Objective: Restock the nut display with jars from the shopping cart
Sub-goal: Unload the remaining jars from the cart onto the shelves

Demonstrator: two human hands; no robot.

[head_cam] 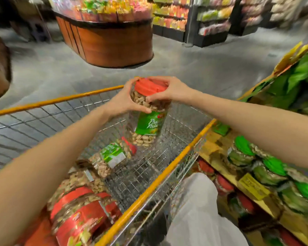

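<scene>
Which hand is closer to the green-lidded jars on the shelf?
Right. The right hand grips the raised pistachio jar on the side facing the green-lidded jars. The left hand grips the jar's opposite side, above the cart.

Both forearms (60, 148) bare; loose white trousers (196, 210).

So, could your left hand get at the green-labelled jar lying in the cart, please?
Probably yes, once freed: the cart is open-topped and nothing covers that lying jar. For now the left hand and right hand both grip the held jar above it.
</scene>
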